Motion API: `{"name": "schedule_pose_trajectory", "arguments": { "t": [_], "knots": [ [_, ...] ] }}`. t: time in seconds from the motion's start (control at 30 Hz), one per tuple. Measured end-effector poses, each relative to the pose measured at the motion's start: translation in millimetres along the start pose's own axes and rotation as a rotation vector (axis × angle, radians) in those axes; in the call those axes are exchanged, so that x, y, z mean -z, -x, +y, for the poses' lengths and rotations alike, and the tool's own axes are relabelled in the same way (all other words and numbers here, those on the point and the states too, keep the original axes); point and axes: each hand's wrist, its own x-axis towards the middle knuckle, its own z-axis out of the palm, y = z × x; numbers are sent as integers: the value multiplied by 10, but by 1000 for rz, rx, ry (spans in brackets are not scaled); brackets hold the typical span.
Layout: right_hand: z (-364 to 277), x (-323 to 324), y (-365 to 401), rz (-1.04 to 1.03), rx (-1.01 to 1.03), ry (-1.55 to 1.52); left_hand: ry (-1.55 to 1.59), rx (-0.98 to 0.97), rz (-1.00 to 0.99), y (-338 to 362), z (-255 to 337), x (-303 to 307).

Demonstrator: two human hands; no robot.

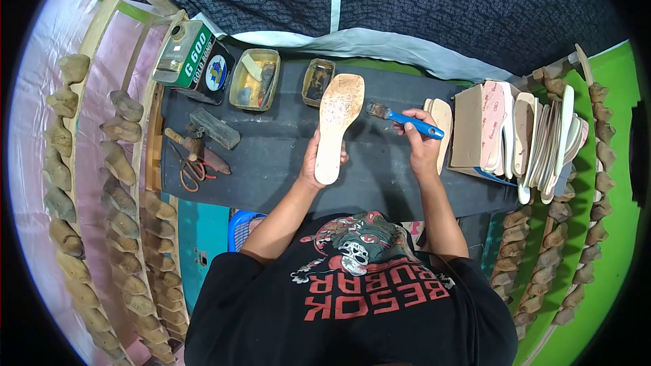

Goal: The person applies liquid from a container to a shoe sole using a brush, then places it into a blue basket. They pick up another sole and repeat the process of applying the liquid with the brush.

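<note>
My left hand (pixel 312 160) is wrapped round the narrow lower end of a pale insole (pixel 330 141), held upright over the dark table. The insole's wide upper end has brown speckles. My right hand (pixel 420 144) grips a blue-handled brush (pixel 422 126), whose dark bristles point left towards the insole without touching it. Beyond the insole sits a small tub (pixel 318 81) with dark contents. Just right of my right hand, more pale insoles (pixel 443 122) lie beside a cardboard box (pixel 468 129).
A G600 can (pixel 194 61) and a tray of tools (pixel 254 80) stand at the back left. Nearer are a clear block (pixel 215 129), a hammer (pixel 183 141) and red-handled scissors (pixel 192 175). Stacked insoles (pixel 542 142) are at right. Racks of wooden shoe lasts (pixel 61 139) flank the table (pixel 271 176).
</note>
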Motion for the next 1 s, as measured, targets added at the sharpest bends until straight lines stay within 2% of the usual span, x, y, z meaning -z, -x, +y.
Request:
{"name": "schedule_pose_trajectory", "arguments": {
  "t": [0.17,0.2,0.3,0.43,0.53,0.63,0.67,0.73,0.87,1.0],
  "knots": [
    [21,-37,36,-142,18,137,21,44,-2,5,-24,39],
    [39,-31,16,-136,38,176,26,54,-8,4,-33,34],
    [11,5,-23,-35,-61,42,28,50,-34,-8,-47,23],
    [-25,-20,-21,-64,40,113,41,49,-16,12,-52,-20],
    [38,7,-55,-27,31,147,19,48,-8,15,-50,1],
    [25,33,-143,55,-20,108,50,82,-91,11,-40,18],
    [4,27,-137,76,-6,89,30,66,-53,12,-45,18],
    [-42,15,-104,52,8,13,-10,32,24,36,-68,-11],
    [-19,-35,-98,-72,-24,15,14,60,-2,42,-72,107],
    [170,-130,-299,49,-98,47,51,54,-5,115,-47,111]
  ]
}}
